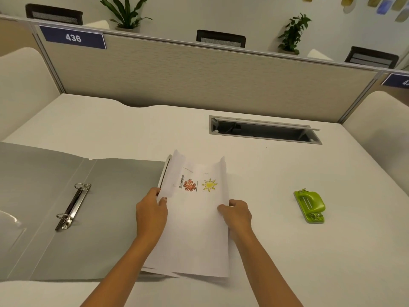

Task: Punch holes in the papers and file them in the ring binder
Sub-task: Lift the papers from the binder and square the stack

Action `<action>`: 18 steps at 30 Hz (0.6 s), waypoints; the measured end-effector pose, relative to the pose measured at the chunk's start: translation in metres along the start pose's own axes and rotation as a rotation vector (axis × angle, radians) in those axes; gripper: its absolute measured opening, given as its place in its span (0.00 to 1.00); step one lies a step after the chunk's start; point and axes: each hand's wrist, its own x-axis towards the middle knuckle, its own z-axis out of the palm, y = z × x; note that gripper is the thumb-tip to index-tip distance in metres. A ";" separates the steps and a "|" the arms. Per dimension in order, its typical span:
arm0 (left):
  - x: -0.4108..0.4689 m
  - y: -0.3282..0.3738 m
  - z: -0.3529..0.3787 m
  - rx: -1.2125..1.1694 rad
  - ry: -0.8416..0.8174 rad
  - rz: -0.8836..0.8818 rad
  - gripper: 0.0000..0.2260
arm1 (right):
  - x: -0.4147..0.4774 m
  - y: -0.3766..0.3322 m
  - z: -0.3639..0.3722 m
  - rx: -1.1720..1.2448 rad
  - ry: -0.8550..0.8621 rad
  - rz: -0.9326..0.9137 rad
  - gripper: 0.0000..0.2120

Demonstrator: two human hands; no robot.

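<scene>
A small stack of white papers (194, 231), the top sheet printed with an orange octopus and a yellow sun, is held above the desk with both long edges curled upward. My left hand (151, 212) grips its left edge, thumb on top. My right hand (236, 214) grips its right edge. The grey ring binder (110, 209) lies open and flat at the left, its two metal rings (72, 206) closed; the papers overlap its right cover. A green hole punch (309, 206) sits on the desk to the right, apart from both hands.
The white desk (265, 251) has an open cable tray slot (264, 130) at the back. A beige partition (199, 74) with a "436" label stands behind. Cream chair backs flank the desk at left and right.
</scene>
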 end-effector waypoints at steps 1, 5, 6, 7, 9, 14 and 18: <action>-0.001 0.002 -0.001 -0.033 0.006 0.020 0.11 | 0.001 0.001 -0.002 0.061 -0.019 0.029 0.04; -0.001 0.011 -0.004 -0.191 0.002 0.054 0.10 | 0.004 0.004 -0.012 0.225 -0.025 0.004 0.04; -0.001 0.014 -0.005 -0.254 0.001 0.044 0.10 | 0.003 0.003 -0.015 0.261 -0.013 -0.034 0.05; -0.001 0.017 -0.006 -0.317 0.002 0.032 0.11 | 0.002 0.000 -0.019 0.288 0.010 -0.084 0.06; -0.001 0.025 -0.008 -0.432 0.007 0.035 0.14 | -0.003 -0.007 -0.026 0.321 0.093 -0.205 0.09; 0.000 0.049 -0.009 -0.538 0.002 0.211 0.12 | -0.019 -0.032 -0.049 0.438 0.261 -0.497 0.22; -0.004 0.069 -0.004 -0.623 -0.036 0.307 0.07 | -0.023 -0.041 -0.058 0.365 0.336 -0.647 0.18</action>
